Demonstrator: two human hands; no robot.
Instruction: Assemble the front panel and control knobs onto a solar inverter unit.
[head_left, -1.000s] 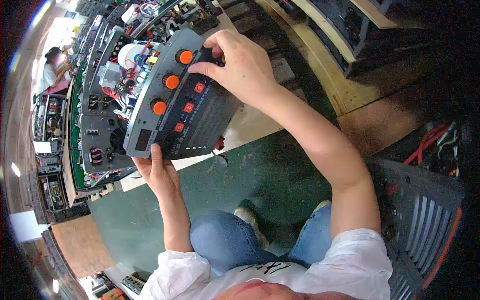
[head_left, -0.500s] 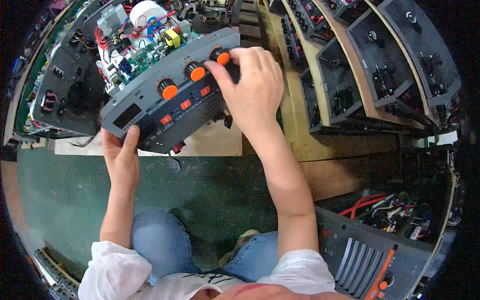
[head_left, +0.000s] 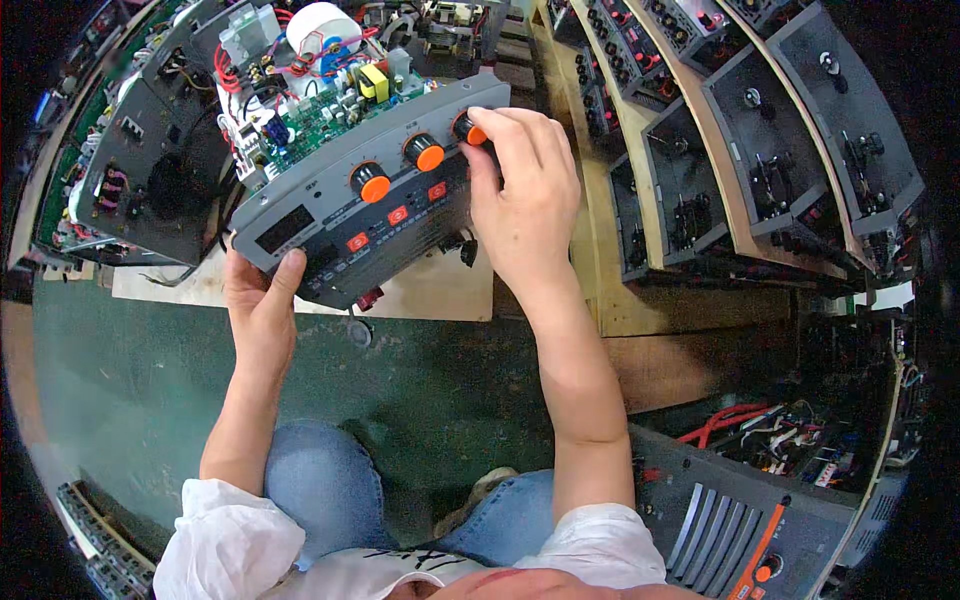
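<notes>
A grey front panel [head_left: 335,215] of an electrical unit is held tilted, its right end higher than its left. Three black knobs with orange caps line its upper part: a left knob [head_left: 370,182], a middle knob [head_left: 424,152] and a right knob [head_left: 468,128]. My right hand [head_left: 528,190] pinches the right knob between thumb and fingers. At the panel's lower left corner, my left hand [head_left: 262,300] grips the edge, thumb in front and fingers mostly hidden behind. A green circuit board [head_left: 330,118] with wires and a white round part [head_left: 322,30] sits behind the panel.
Dark grey panels [head_left: 745,130] stand in wooden racks on the right. An opened unit with a vented grey front [head_left: 715,530] and red cables is at the lower right. Another opened casing [head_left: 150,190] stands at the left. A pale board [head_left: 430,290] lies beyond my knees.
The panel has shifted right and slightly down, along with my left hand. My right thumb has moved from beside the middle knob to close on the right knob.
</notes>
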